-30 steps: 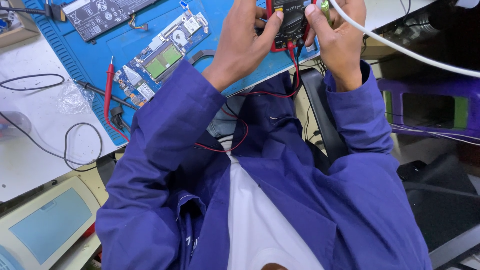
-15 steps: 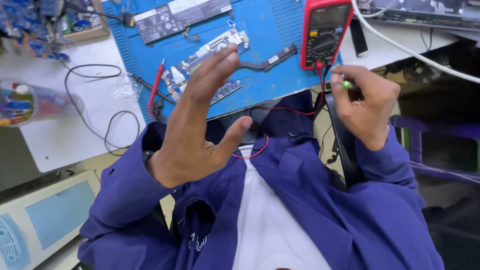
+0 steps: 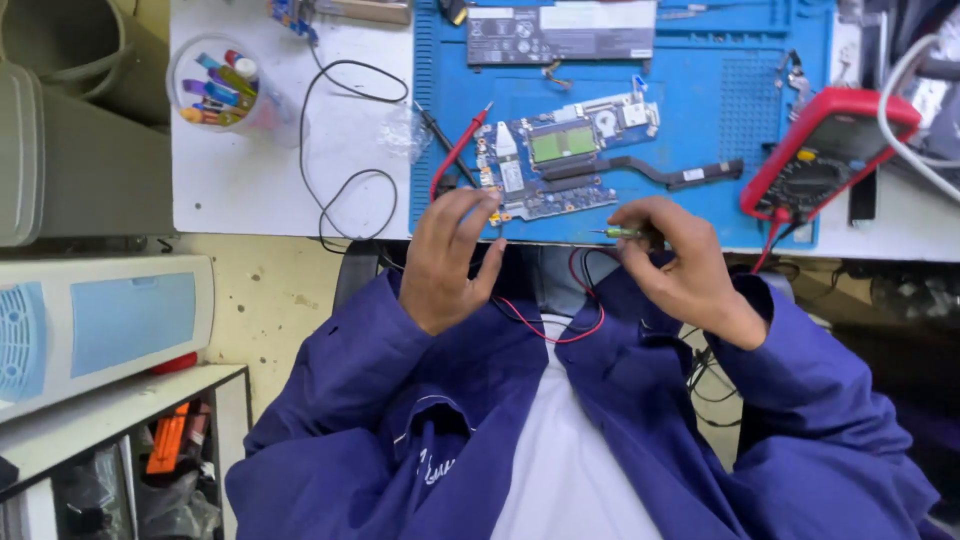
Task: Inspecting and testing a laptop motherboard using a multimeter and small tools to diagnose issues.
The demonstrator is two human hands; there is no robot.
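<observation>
My left hand hovers at the near edge of the blue work mat, fingers apart and holding nothing. My right hand is closed on a small green-handled screwdriver, its tip pointing left. Just beyond both hands lies a laptop circuit board with a black heat pipe reaching right. A red test probe lies left of the board. A red multimeter leans at the mat's right end, its red lead drooping over my lap.
A flat battery pack lies at the mat's far edge. On the white table stand a clear cup of coloured pens and a looping black wire. A white machine sits on a shelf at my left.
The view has tilted so the bench shows fully. My left hand dropped from raised and spread to the mat's edge. My right hand came down and left with the screwdriver, away from the multimeter.
</observation>
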